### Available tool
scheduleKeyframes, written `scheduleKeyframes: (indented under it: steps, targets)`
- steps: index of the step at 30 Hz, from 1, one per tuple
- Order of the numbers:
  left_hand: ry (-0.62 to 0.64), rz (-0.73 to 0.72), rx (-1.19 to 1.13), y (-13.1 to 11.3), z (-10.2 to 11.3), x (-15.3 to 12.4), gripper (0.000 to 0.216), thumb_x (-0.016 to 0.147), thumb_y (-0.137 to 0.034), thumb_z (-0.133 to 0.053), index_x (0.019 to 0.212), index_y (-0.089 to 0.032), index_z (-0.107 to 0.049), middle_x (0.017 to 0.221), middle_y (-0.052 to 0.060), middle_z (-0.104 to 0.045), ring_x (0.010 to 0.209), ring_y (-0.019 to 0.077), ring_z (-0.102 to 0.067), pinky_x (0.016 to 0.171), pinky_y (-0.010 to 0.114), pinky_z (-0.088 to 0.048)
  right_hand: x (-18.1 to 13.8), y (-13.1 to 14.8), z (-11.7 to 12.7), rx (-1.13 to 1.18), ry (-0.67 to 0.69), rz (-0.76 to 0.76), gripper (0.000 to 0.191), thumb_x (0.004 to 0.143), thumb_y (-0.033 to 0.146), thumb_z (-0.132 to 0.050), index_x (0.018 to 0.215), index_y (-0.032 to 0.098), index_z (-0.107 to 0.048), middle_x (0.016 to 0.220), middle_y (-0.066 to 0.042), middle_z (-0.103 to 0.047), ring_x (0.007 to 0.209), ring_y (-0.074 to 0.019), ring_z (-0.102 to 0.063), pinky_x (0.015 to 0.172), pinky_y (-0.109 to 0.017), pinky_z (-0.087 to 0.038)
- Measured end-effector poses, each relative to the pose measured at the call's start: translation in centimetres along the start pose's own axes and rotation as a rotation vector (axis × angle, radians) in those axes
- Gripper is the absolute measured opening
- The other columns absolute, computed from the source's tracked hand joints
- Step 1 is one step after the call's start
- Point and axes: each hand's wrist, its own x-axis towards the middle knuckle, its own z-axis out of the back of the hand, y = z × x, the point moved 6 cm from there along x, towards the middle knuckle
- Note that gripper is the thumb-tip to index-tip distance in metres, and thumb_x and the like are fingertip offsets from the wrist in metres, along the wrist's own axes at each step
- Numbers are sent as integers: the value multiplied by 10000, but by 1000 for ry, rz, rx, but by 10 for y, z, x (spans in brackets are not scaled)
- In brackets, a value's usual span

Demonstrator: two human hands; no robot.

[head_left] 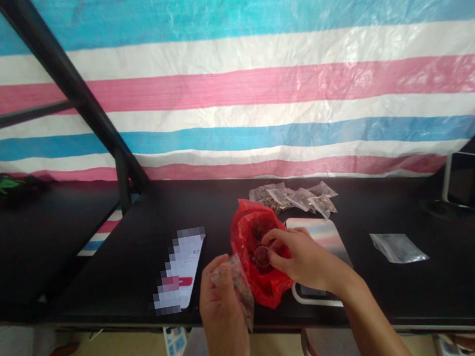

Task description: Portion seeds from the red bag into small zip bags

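Note:
My left hand (225, 320) is raised at the table's front edge, shut on a small clear plastic bag (241, 290) holding brown bits. My right hand (305, 258) pinches a small round scoop (262, 257) with dark contents. That scoop sits in the mouth of a red plastic bag (253, 272) filled with dark reddish-brown material. The red bag rests partly on a flat white-rimmed pad (320, 237), possibly a kitchen scale, and my right hand hides much of it. The two hands are close together but apart.
Several small filled plastic bags (291, 198) lie behind the red bag. To the right are a flat clear bag (397, 247) and an upright phone or screen (465, 179). A phone (180, 269) lies at left on the black table (108, 278). A striped tarpaulin (219, 65) forms the backdrop.

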Motion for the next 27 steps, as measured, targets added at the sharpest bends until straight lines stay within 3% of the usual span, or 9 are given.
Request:
scheduleKeyframes:
  steps: [4,7,11,16,21,27]
  targets:
    - [52,-103,132,-4,2,4,613,831,-661,-826,1206,-202,-675,938,33,-790,780,187,-769,712,283,-630,2,2,10,32,-78,21,117,997,202,-650,1071,260,-721,948,23,-817,925,-206,-711,1038,-425,-386]
    - [153,-182,156,-9,-4,4,634,796,-569,-892,1269,-211,-668,1049,57,-802,948,220,-796,866,311,-643,1,11,21,64,-174,65,128,987,204,-662,1074,268,-732,1025,9,-817,1007,-221,-720,1062,-422,-406]
    - [265,-151,131,-5,-11,2,723,754,-473,-937,1364,-235,-629,1234,91,-793,1132,272,-785,971,351,-631,-6,32,31,155,-288,193,170,978,227,-676,1129,280,-735,1155,-20,-798,1108,-238,-707,1077,-417,-450]
    - [271,-168,146,-8,-14,2,694,769,-449,-916,1365,-228,-638,1345,125,-765,1210,300,-761,1016,383,-618,-16,55,26,94,-288,270,363,919,167,-730,1238,340,-731,1270,-23,-752,1223,-257,-651,1091,-428,-475]
    - [269,-195,149,-14,-17,1,610,800,-437,-892,1326,-222,-669,1349,130,-764,1202,303,-761,1010,394,-618,-17,62,21,-5,-213,260,399,929,168,-740,1286,348,-738,1322,-51,-749,1280,-295,-640,1131,-493,-454]
    - [182,-179,232,-13,-7,5,641,795,-470,-889,1344,-220,-671,1268,113,-780,1147,286,-768,1011,396,-609,-7,44,30,-62,-365,207,314,955,213,-721,1253,312,-739,1287,-64,-773,1237,-301,-661,1122,-496,-421]
